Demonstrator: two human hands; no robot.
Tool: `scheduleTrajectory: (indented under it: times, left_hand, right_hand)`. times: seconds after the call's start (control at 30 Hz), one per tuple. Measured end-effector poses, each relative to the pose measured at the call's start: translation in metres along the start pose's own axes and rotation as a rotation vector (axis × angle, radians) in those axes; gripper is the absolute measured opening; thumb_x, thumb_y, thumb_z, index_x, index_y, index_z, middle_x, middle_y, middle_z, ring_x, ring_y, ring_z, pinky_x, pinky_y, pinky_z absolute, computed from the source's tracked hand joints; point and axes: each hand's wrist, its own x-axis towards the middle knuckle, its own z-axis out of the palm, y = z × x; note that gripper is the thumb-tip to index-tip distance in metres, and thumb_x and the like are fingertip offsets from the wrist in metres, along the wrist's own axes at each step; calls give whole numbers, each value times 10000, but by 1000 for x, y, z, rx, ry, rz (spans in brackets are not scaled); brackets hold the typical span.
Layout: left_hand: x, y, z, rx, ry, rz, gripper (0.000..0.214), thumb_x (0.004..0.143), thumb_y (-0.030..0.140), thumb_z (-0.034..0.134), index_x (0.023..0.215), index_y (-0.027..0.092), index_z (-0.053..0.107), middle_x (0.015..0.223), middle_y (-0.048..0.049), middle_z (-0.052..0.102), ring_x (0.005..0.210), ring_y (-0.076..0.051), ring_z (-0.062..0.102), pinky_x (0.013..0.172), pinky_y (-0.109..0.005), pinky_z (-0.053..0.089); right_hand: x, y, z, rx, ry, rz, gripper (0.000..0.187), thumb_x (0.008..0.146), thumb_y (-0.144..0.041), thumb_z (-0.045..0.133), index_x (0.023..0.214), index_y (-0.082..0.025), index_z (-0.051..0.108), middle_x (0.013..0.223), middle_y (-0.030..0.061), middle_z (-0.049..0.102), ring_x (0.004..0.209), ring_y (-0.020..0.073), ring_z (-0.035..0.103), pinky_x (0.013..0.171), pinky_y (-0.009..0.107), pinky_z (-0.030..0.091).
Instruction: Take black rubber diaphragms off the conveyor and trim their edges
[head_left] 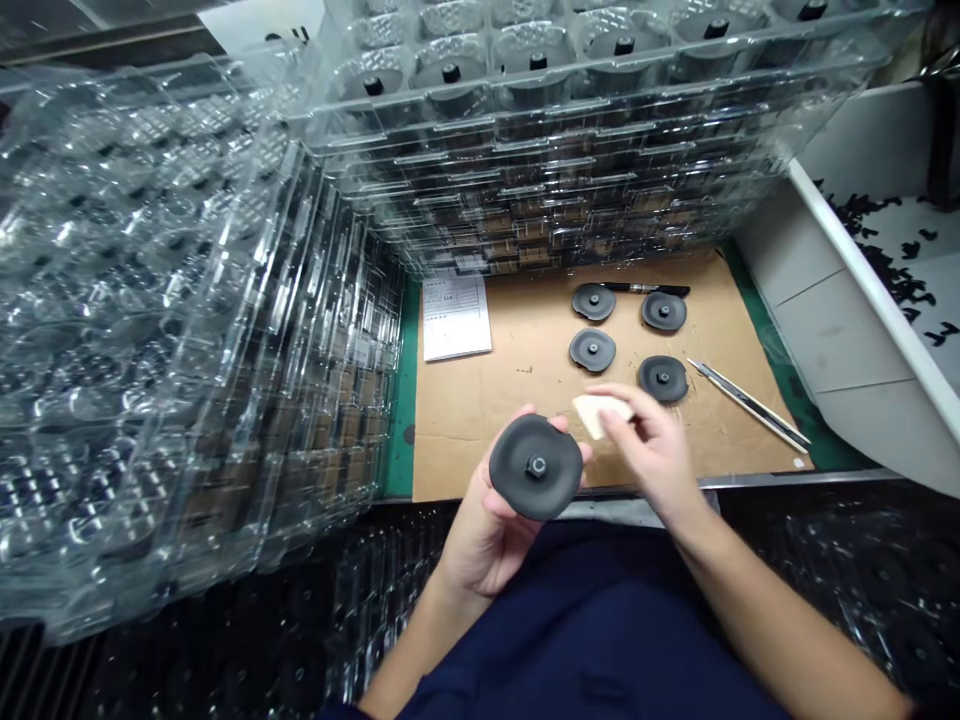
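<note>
Held close to my body by my left hand (495,540) is a round black disc (529,490) with a small hub at its centre. My fingers grip it around the rim, its hub side facing up. Just to its right, my right hand (652,445) pinches a small cream-white wedge (592,412), which looks like a sponge, apart from the disc. Several similar discs lie on the cardboard beyond my right hand, among them a near one (663,379) and a far one (593,301).
A brown cardboard sheet (510,420) covers the green worktop. On it lie a paper booklet (456,325), a black pen (637,288) and tweezers (750,405). Stacked clear plastic trays (600,150) wall the back, more trays (300,330) the left. A white bin (877,270) with small black parts stands right.
</note>
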Motion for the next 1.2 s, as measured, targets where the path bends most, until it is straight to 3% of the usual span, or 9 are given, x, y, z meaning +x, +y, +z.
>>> scheduleTrajectory:
  times: [0.1,0.2,0.47,0.57,0.7,0.87,1.03,1.07,1.2]
  left_hand:
    - [0,-3,-2,-36,-29,-10,633,583,469,763,1164,304,573,1206,-33,587,998,-250,634,938,-371,476]
    - [1,-4,-4,-75,-56,-25,612,600,494,736,1152,279,582,1182,-44,602,1000,-266,633,920,-384,490]
    - [2,-4,-8,-63,-95,-95,654,758,623,510,1313,283,440,1103,-75,633,845,-227,675,672,-288,542]
    - [1,-1,-10,187,-90,120,663,790,552,547,1371,307,345,1171,-97,603,881,-234,656,722,-324,524]
    - [-2,5,-10,773,-66,517,888,734,158,707,1410,384,178,1251,-66,547,1162,-252,508,1016,-422,355]
    - [-6,8,-5,1126,-134,626,1127,625,-18,734,1415,401,49,1264,-69,528,1165,-257,495,1010,-430,340]
    - [-8,6,-4,1155,-149,616,1137,603,15,765,1428,356,61,1241,-86,539,1152,-260,501,1013,-410,332]
    - [-8,5,-4,1150,-153,602,1127,609,30,767,1430,351,65,1226,-83,545,1151,-260,500,1017,-411,327]
    - [-9,2,-6,1088,-157,522,1033,666,103,747,1433,336,95,1182,-73,554,1113,-251,518,998,-409,351]
  right_hand:
    - [7,20,21,-87,-179,-62,232,840,-243,525,1027,-217,659,947,62,643,857,198,555,800,360,448]
    - [3,30,29,-128,-166,-63,296,776,-209,587,1061,-193,663,1082,112,592,1026,271,493,907,459,383]
    - [-13,17,0,-54,-198,-55,235,872,-209,471,1057,-223,613,1049,67,621,1006,210,544,888,404,431]
    - [-19,17,-4,-30,-155,-11,108,852,-234,514,903,-197,602,970,68,637,957,211,565,849,387,445]
    - [-25,15,-7,19,-116,81,136,838,-296,561,756,-190,576,751,30,625,741,174,589,654,290,467]
    - [-26,0,-17,150,-145,89,433,944,-363,363,612,-174,568,619,22,584,618,137,565,606,263,460]
    - [-28,-20,-26,312,48,102,93,846,-267,592,905,-210,636,858,24,625,749,125,576,658,231,479]
    - [-29,-24,-28,360,50,93,124,828,-237,617,951,-226,627,897,21,630,790,125,585,688,230,486]
    - [-29,-43,-36,522,-218,102,219,833,-183,612,1044,-242,604,879,11,665,821,121,624,734,237,497]
